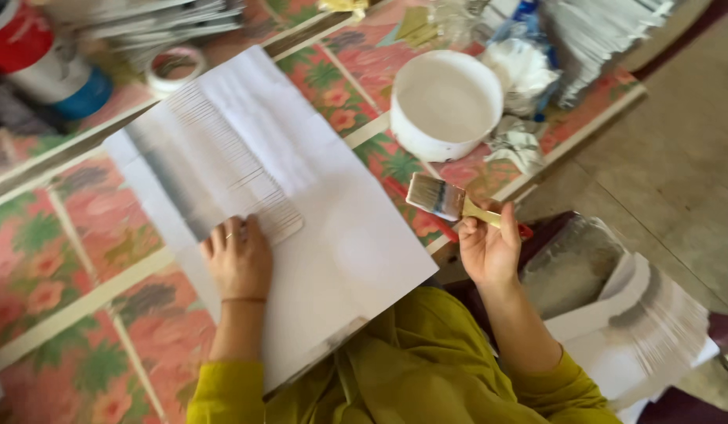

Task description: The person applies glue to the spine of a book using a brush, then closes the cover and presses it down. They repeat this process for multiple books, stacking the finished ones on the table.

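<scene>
The left hand (pixel 238 259) lies flat, fingers together, pressing a fanned stack of thin, floppy paper sheets (pixel 222 169) onto the table (pixel 65 259). The right hand (pixel 489 250) grips a light paintbrush (pixel 446 200) by its stiff wooden handle, near the white bowl (pixel 446 106).

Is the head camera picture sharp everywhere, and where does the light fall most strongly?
Head view: soft motion blur overall, strongest on the fanned paper stack under the left hand and at the top edge; the brush in the right hand is fairly clear; daylight is brightest on the white sheet and white bowl, without harsh shadows.
</scene>
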